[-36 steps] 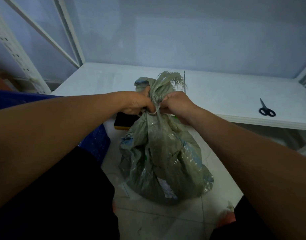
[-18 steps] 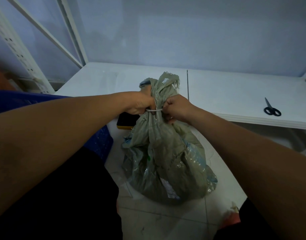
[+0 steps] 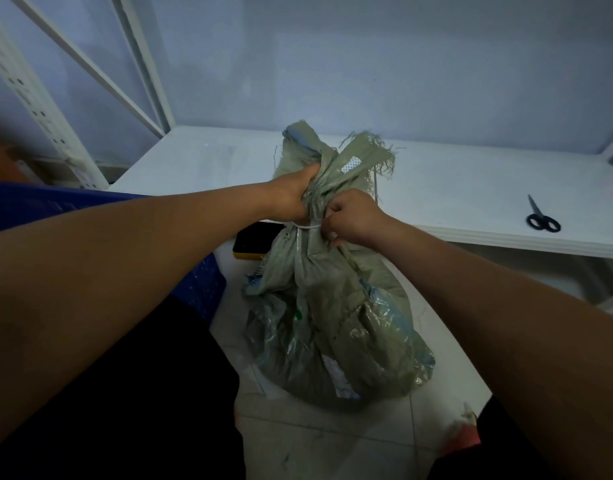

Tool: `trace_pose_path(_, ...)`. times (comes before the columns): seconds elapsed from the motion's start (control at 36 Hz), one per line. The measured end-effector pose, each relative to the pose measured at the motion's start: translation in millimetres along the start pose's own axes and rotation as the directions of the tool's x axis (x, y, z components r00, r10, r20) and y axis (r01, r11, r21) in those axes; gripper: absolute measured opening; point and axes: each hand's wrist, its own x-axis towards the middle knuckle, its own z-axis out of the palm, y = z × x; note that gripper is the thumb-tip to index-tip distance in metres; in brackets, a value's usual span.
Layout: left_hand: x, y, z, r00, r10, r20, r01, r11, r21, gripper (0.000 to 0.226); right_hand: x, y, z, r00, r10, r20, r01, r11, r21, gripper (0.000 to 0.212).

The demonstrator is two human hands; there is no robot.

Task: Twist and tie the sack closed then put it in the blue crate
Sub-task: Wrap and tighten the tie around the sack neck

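Note:
A full grey-green woven sack (image 3: 336,327) stands on the tiled floor in front of me, its frayed mouth bunched into a twisted neck. My left hand (image 3: 291,197) grips the neck just above a thin white tie (image 3: 307,227) that circles it. My right hand (image 3: 353,216) pinches the tie's end at the neck's right side. The blue crate (image 3: 201,289) sits at the left, mostly hidden behind my left forearm.
A low white shelf board (image 3: 471,188) runs behind the sack, with black scissors (image 3: 540,216) lying on its right part. A flat black and yellow object (image 3: 253,242) lies on the floor left of the sack. White rack uprights (image 3: 38,109) stand at the left.
My left hand has slid up from the tie level to grip the neck higher. The frayed top has spread and turned. My right hand stays at the tie.

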Motion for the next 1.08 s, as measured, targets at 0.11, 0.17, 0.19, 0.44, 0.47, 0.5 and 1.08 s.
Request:
trace_pose_path(0.11, 1, -1, 0, 0.999, 0.036, -0.035, -0.034, 0.998, 0.045, 0.098, 2, 4, 1, 1.0, 0.022, -0.016, -0.02, 0.997, 0.07, 0.011)
trace_pose_path(0.17, 2, 1, 0, 0.996, 0.056, -0.076, -0.05, 0.996, 0.068, 0.095, 2, 4, 1, 0.998, 0.0, -0.057, 0.003, 0.999, 0.053, 0.011)
trace_pose_path(0.19, 2, 2, 0, 0.994, 0.058, -0.092, -0.052, 0.997, 0.064, 0.094, 2, 4, 1, 0.997, -0.012, -0.079, 0.016, 0.999, 0.044, 0.011)
trace_pose_path(0.44, -1, 4, 1, 0.997, 0.02, -0.071, -0.018, 0.999, 0.027, 0.096, 8, 4, 0, 0.994, 0.037, -0.105, -0.019, 0.986, 0.163, 0.02)
trace_pose_path(0.47, -2, 6, 1, 0.999, 0.015, -0.052, -0.014, 1.0, 0.011, 0.096, 9, 5, 1, 0.994, 0.041, -0.104, -0.022, 0.985, 0.174, 0.02)
trace_pose_path(0.5, -3, 7, 2, 0.999, 0.018, -0.049, -0.018, 1.0, 0.005, 0.095, 9, 5, 1, 0.994, 0.038, -0.101, -0.021, 0.985, 0.173, 0.02)
trace_pose_path(1.08, -3, 3, 7, 0.974, -0.133, 0.185, 0.183, 0.941, -0.286, 0.047, 12, 8, -1, 0.994, -0.111, -0.007, 0.107, 0.971, -0.212, 0.016)
